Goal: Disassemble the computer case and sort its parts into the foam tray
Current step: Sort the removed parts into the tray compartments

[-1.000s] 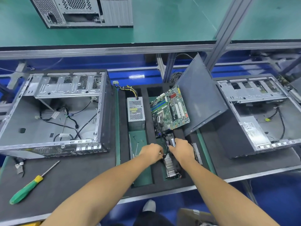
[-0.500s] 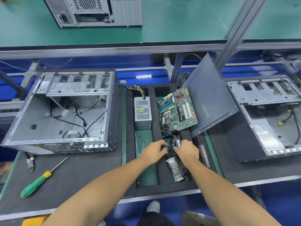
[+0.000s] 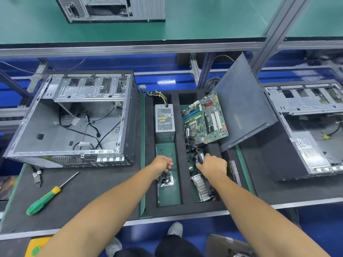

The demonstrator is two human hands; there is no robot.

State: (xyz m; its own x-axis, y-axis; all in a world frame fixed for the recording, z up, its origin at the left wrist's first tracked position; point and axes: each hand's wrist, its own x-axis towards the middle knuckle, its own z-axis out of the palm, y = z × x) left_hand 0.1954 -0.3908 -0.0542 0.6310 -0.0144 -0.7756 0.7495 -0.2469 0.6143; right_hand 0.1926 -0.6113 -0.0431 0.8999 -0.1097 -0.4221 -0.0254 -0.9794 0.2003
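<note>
1. The desk (image 3: 92, 197) has a dark mat on top, and everything sits on it.
2. The computer case (image 3: 70, 119) lies on its side at the left of the desk. It is open, with black cables loose inside.
3. A second open case (image 3: 308, 127) lies at the right end of the desk.
4. The foam tray (image 3: 178, 164) is black and sits between the two cases. It has long slots running away from the person.
5. A flat grey side panel (image 3: 243, 106) leans tilted over the right part of the tray.
6. The green motherboard (image 3: 206, 119) rests tilted against that panel, at the far end of the right slot.
7. The grey power supply (image 3: 164, 123) sits at the far end of the left slot, with its yellow and black wires sticking out behind.
8. A silver heatsink (image 3: 201, 188) lies at the near end of the right slot.
9. A green-handled screwdriver (image 3: 44, 199) lies on the desk in front of the left case.
10. The right hand (image 3: 213, 167) reaches into the right slot. Its fingers curl round a small black fan (image 3: 199, 157), just beyond the heatsink.
11. The left hand (image 3: 162, 166) hangs over the left slot with its fingers curled. I cannot tell if it holds anything.
12. A small shiny metal part (image 3: 166, 179) lies in the left slot, right under the left hand.
</note>
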